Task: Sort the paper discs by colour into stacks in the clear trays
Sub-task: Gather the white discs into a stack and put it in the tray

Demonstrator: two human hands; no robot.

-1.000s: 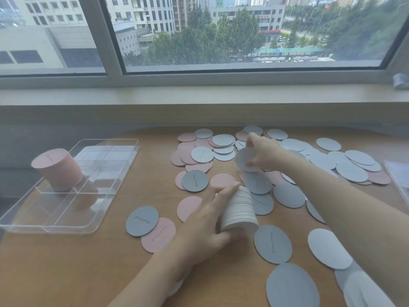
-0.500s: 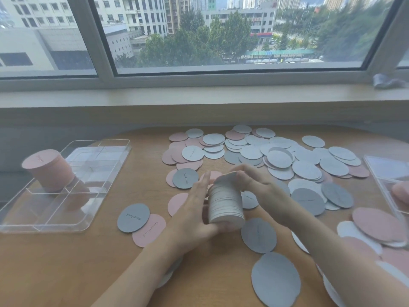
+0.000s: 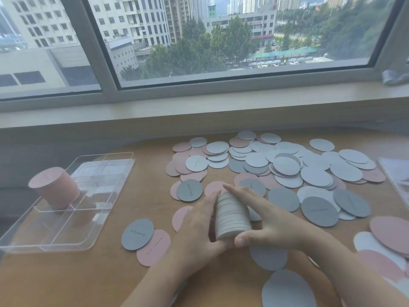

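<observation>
Standing just below the middle of the frame, a stack of pale grey discs [image 3: 232, 217] is clasped from both sides on the wooden table [image 3: 106, 282]. The left hand [image 3: 199, 229] presses its straight fingers against the stack's left side, thumb curled round the base. The right hand [image 3: 265, 220] lays its fingers along the top and right side, its thumb meeting the base at the front, so both hands grasp the stack between them.

Around the stack, loose discs [image 3: 287, 171] in pale grey, dark grey and pink lie scattered and overlapping, thickest toward the centre right of the frame. A dark grey disc [image 3: 137, 234] with faint script overlaps a pink disc [image 3: 155, 249] to the lower left of the hands. Another large pale disc [image 3: 287, 289] lies at the bottom edge, partly behind the right forearm.

At the left of the frame sits a clear tray [image 3: 55, 238] with dividers; a tall pink stack [image 3: 54, 187] stands in its far left compartment. The edge of a second clear tray [image 3: 396, 180] shows at the right border. Across the upper frame runs a window sill [image 3: 199, 105], with a window [image 3: 221, 36] above it looking out on buildings and trees.
</observation>
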